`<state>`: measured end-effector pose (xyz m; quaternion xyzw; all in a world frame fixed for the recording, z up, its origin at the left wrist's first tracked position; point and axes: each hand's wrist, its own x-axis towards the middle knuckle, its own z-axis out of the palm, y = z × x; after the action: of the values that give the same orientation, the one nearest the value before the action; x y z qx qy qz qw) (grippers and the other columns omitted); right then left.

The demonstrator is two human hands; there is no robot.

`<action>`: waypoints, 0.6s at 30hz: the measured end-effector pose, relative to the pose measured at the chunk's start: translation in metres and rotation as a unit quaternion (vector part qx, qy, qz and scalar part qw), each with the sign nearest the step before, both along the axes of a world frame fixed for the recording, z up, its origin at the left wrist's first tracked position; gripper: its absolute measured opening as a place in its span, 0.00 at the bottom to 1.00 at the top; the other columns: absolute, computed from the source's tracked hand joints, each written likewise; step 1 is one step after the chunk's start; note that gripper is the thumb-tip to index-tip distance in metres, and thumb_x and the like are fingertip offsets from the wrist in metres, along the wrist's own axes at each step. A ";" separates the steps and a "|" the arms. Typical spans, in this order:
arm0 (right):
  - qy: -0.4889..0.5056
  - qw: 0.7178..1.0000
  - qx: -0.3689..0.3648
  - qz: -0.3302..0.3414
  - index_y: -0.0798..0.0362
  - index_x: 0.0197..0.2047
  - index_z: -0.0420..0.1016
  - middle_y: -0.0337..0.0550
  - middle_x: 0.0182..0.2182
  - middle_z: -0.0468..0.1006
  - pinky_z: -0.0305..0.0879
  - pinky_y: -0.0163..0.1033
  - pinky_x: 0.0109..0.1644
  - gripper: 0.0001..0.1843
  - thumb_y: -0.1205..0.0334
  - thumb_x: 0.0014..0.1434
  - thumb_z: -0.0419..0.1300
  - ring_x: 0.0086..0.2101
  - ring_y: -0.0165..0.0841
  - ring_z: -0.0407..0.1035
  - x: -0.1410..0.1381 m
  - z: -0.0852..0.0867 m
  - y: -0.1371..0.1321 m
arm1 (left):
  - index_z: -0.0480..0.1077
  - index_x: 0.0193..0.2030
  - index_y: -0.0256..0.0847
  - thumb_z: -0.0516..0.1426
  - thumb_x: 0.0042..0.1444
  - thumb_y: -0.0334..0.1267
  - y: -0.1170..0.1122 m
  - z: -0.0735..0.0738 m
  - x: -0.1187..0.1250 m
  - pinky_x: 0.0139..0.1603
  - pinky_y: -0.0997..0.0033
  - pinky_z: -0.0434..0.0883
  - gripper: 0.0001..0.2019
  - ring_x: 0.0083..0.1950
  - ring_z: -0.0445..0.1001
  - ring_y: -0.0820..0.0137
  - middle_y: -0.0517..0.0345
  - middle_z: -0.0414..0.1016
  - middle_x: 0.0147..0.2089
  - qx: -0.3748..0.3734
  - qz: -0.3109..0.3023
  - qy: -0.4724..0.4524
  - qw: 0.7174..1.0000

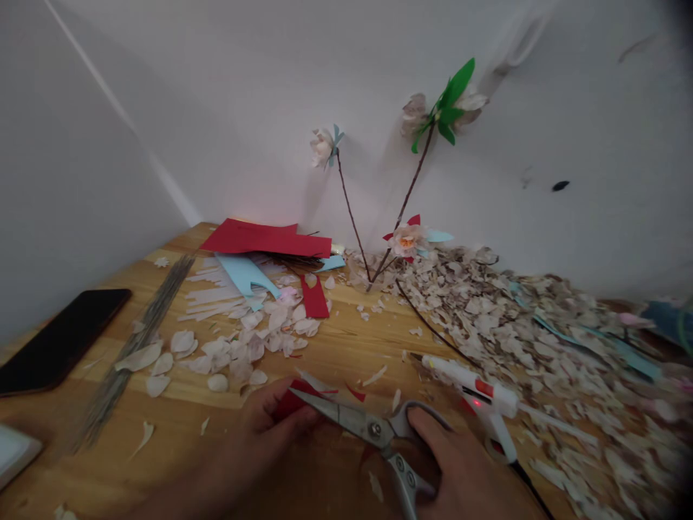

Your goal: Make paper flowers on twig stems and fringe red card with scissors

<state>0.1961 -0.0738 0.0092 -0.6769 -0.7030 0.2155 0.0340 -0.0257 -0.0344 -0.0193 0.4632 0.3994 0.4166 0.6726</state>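
Right hand (460, 466) grips silver metal scissors (375, 429), left hand (265, 426) pinches flat red paper-like sheet (288, 403) between fingertips (306, 417): likely light, bendy, edge-hold.

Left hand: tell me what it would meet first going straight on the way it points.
Probably the scissors, which lie just ahead of the left hand, at the red piece it pinches; exact depth is unclear.

Flat black rectangular phone (65, 343), eight-to-nine o'clock, on brown wooden tabletop (351, 338). Straight bundle of thin grey wires (162, 310), eight o'clock. White plastic glue gun (458, 374), red light (476, 402) glowing, four-to-five o'clock. Heap of beige papery petals (541, 347), three-to-four o'clock.
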 end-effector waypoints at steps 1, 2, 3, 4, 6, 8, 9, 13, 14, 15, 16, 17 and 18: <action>-0.003 1.000 0.003 -0.003 0.48 0.34 0.69 0.42 0.34 0.78 0.61 0.38 0.34 0.09 0.63 0.45 0.59 0.33 0.39 0.71 0.000 0.000 0.000 | 0.78 0.28 0.44 0.65 0.46 0.44 0.000 0.000 0.000 0.31 0.80 0.69 0.07 0.29 0.75 0.72 0.63 0.80 0.26 0.001 -0.003 0.000 1.000; -0.005 1.000 0.004 -0.004 0.48 0.33 0.69 0.42 0.34 0.78 0.60 0.38 0.34 0.08 0.62 0.46 0.59 0.34 0.39 0.71 0.001 0.000 -0.001 | 0.78 0.29 0.44 0.64 0.47 0.44 -0.001 -0.001 0.000 0.32 0.80 0.70 0.07 0.30 0.76 0.72 0.62 0.81 0.27 0.001 -0.007 -0.001 1.000; -0.007 1.000 0.004 -0.006 0.48 0.33 0.69 0.42 0.34 0.78 0.60 0.38 0.34 0.07 0.61 0.46 0.59 0.33 0.39 0.71 0.001 0.000 -0.001 | 0.78 0.30 0.44 0.64 0.47 0.44 -0.001 -0.002 0.000 0.32 0.79 0.70 0.07 0.30 0.76 0.71 0.62 0.81 0.27 0.000 -0.010 -0.003 1.000; -0.007 1.000 0.004 -0.008 0.47 0.32 0.68 0.42 0.33 0.78 0.60 0.38 0.33 0.07 0.60 0.46 0.59 0.33 0.39 0.71 0.002 0.000 -0.001 | 0.78 0.31 0.44 0.64 0.47 0.45 -0.002 -0.003 -0.001 0.33 0.78 0.70 0.08 0.31 0.77 0.71 0.61 0.82 0.28 -0.001 -0.011 -0.006 1.000; 0.000 1.000 0.003 -0.002 0.47 0.31 0.68 0.41 0.31 0.78 0.59 0.37 0.32 0.05 0.60 0.47 0.58 0.31 0.38 0.71 0.002 0.000 -0.001 | 0.79 0.33 0.45 0.64 0.48 0.45 -0.002 -0.004 -0.001 0.34 0.76 0.71 0.08 0.32 0.78 0.69 0.60 0.83 0.30 -0.006 -0.013 -0.008 1.000; 0.011 1.000 0.004 0.002 0.47 0.30 0.67 0.40 0.30 0.78 0.58 0.37 0.30 0.04 0.60 0.48 0.58 0.30 0.37 0.71 0.003 -0.002 -0.001 | 0.79 0.34 0.46 0.63 0.49 0.45 -0.003 -0.005 -0.001 0.36 0.74 0.72 0.08 0.34 0.78 0.68 0.59 0.83 0.32 -0.005 -0.014 -0.003 1.000; 0.013 1.000 0.004 0.004 0.47 0.30 0.66 0.40 0.30 0.78 0.58 0.37 0.30 0.05 0.61 0.48 0.58 0.30 0.37 0.71 0.004 -0.003 0.000 | 0.79 0.33 0.46 0.63 0.49 0.45 -0.002 -0.004 -0.001 0.37 0.74 0.72 0.08 0.34 0.78 0.68 0.59 0.83 0.33 -0.002 -0.014 -0.001 1.000; 0.001 1.000 0.016 0.004 0.47 0.31 0.67 0.40 0.32 0.78 0.57 0.37 0.30 0.06 0.60 0.48 0.59 0.32 0.39 0.71 0.009 -0.011 -0.001 | 0.79 0.31 0.45 0.63 0.48 0.45 -0.002 -0.002 -0.001 0.34 0.77 0.72 0.08 0.34 0.78 0.69 0.60 0.83 0.31 -0.002 -0.014 0.004 1.000; 0.000 1.000 0.016 0.006 0.47 0.32 0.67 0.41 0.32 0.78 0.57 0.37 0.30 0.06 0.60 0.48 0.59 0.31 0.39 0.71 0.010 -0.012 -0.001 | 0.79 0.32 0.45 0.63 0.48 0.46 -0.002 -0.002 -0.001 0.32 0.77 0.72 0.08 0.33 0.78 0.69 0.60 0.83 0.31 -0.007 -0.017 0.005 1.000; 0.000 1.000 0.016 0.008 0.47 0.32 0.67 0.41 0.32 0.78 0.57 0.37 0.30 0.06 0.61 0.48 0.59 0.31 0.38 0.70 0.011 -0.013 -0.002 | 0.79 0.32 0.45 0.64 0.48 0.47 -0.001 -0.002 0.000 0.30 0.78 0.71 0.09 0.32 0.78 0.69 0.60 0.83 0.30 -0.009 -0.019 0.006 1.000; 0.001 1.000 0.017 0.009 0.47 0.32 0.67 0.40 0.31 0.78 0.57 0.37 0.30 0.06 0.62 0.48 0.58 0.31 0.38 0.70 0.011 -0.014 -0.002 | 0.79 0.33 0.45 0.64 0.47 0.47 -0.001 -0.002 0.000 0.30 0.78 0.71 0.10 0.32 0.78 0.69 0.60 0.83 0.30 -0.010 -0.017 0.007 1.000; 0.001 1.000 0.019 0.009 0.47 0.32 0.66 0.40 0.30 0.78 0.56 0.37 0.30 0.06 0.63 0.48 0.58 0.30 0.37 0.70 0.012 -0.014 -0.002 | 0.79 0.33 0.45 0.64 0.47 0.47 -0.001 -0.003 0.000 0.31 0.78 0.71 0.10 0.32 0.78 0.69 0.60 0.83 0.30 -0.008 -0.013 0.008 1.000; 0.002 1.000 0.022 0.008 0.47 0.31 0.66 0.40 0.29 0.78 0.56 0.37 0.30 0.05 0.63 0.47 0.58 0.29 0.37 0.70 0.012 -0.013 -0.002 | 0.79 0.33 0.45 0.64 0.47 0.46 -0.001 -0.003 0.000 0.32 0.78 0.71 0.10 0.33 0.78 0.69 0.59 0.83 0.31 -0.006 -0.011 0.009 1.000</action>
<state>0.2077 -0.0759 -0.0040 -0.6698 -0.7130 0.2016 0.0480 -0.0261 -0.0355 -0.0226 0.4676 0.4030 0.4026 0.6759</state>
